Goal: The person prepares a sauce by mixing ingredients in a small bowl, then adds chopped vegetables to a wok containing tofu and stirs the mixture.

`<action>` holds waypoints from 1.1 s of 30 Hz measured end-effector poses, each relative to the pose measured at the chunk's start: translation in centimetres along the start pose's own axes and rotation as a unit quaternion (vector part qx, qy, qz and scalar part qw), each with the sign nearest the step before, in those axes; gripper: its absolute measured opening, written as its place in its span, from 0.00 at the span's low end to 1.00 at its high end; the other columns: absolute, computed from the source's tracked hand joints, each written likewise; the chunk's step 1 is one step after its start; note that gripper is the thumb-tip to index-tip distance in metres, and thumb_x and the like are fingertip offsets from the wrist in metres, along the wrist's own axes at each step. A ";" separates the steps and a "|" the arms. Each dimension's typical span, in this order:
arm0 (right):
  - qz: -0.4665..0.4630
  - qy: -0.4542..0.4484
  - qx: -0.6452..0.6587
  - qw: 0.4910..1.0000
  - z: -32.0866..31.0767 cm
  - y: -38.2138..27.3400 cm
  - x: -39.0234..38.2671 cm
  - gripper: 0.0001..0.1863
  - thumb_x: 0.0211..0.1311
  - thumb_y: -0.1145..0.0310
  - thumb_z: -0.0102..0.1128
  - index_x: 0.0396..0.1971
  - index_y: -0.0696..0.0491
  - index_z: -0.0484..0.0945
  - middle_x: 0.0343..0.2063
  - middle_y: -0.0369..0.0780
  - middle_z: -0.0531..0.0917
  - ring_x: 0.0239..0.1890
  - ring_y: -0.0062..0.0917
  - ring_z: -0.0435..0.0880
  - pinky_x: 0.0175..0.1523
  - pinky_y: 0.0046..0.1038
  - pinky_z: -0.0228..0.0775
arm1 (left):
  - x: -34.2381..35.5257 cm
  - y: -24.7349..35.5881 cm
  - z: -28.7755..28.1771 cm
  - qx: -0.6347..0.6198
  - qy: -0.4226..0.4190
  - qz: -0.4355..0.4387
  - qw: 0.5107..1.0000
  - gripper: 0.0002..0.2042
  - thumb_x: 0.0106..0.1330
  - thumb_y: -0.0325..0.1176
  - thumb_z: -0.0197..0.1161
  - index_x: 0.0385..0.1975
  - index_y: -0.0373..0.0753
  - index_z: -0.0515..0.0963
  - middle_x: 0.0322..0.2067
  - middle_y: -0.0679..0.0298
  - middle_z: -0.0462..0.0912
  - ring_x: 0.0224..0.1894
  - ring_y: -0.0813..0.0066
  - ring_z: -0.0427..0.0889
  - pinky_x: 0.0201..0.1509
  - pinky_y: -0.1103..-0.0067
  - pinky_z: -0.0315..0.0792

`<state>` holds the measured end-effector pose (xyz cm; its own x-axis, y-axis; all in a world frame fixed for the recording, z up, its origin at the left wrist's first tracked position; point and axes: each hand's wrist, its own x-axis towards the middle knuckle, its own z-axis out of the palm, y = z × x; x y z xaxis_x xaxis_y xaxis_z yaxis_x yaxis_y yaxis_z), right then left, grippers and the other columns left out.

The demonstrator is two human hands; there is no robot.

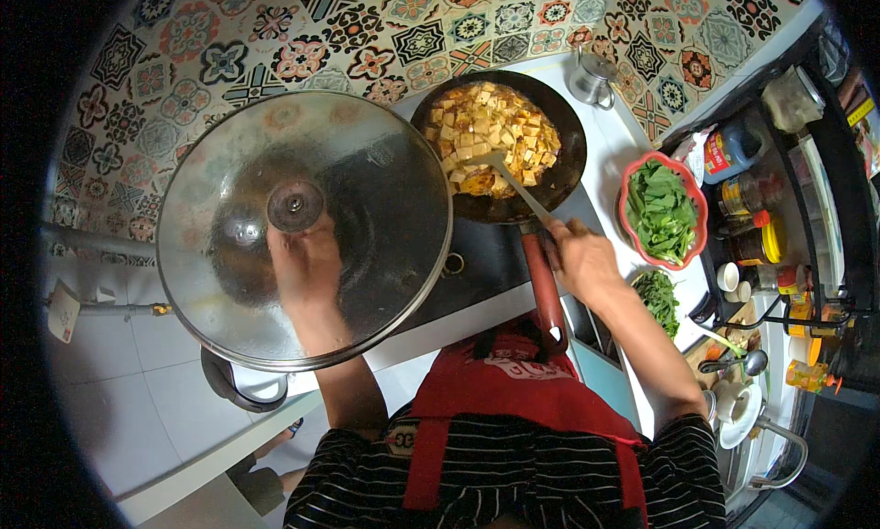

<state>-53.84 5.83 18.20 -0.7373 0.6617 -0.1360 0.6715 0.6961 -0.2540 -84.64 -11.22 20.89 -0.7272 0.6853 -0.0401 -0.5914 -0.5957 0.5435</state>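
The left hand (309, 265), seen through the big round clear glass lid (394, 245), seems to grip its dark round knob (296, 205). The right hand (579, 257) is closed around a flat grey metal turner (522, 188), its tip among pale food cubes (504, 116) in the round black pan (573, 144). The wet lid could drip, or knock the pan if it swings right. The pan's long red handle (543, 286) points toward the red cloth apron (458, 378), so a bump could spill food. A wavy pink bowl (702, 203) of green leaves (662, 208) sits close by on the white worktop (607, 167), in the right arm's way.
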 end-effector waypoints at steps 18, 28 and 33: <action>0.183 -0.064 0.488 0.851 -5.0 10.3 8.4 0.14 0.64 0.69 0.45 0.48 0.54 0.69 0.22 0.39 0.78 0.16 0.14 0.71 0.16 0.17 0.64 | -3.1 1.6 0.4 -0.040 0.024 0.004 0.999 0.14 0.65 0.33 0.53 0.48 0.35 0.69 0.41 0.60 0.73 0.28 0.80 0.70 0.26 0.91 0.72; 0.148 -0.089 0.503 0.847 -6.2 11.7 5.6 0.16 0.63 0.71 0.47 0.50 0.54 0.70 0.22 0.35 0.76 0.15 0.13 0.68 0.15 0.13 0.57 | -8.1 3.8 -0.8 -0.153 0.056 -0.014 0.986 0.10 0.63 0.32 0.56 0.42 0.36 0.72 0.37 0.65 0.75 0.31 0.77 0.71 0.27 0.89 0.72; -0.042 0.089 0.176 0.980 -5.6 8.2 1.6 0.18 0.58 0.69 0.53 0.48 0.54 0.74 0.44 0.50 0.78 0.50 0.41 0.75 0.54 0.31 0.64 | -12.2 4.7 -1.5 -0.096 0.082 0.075 0.989 0.16 0.61 0.29 0.57 0.49 0.35 0.68 0.40 0.61 0.73 0.31 0.77 0.70 0.30 0.89 0.72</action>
<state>-49.08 14.16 21.26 -0.7438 0.6657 0.0603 0.5192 0.6322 -0.5751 -79.04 -22.99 22.64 -0.8496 0.5149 -0.1143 -0.5155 -0.7650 0.3859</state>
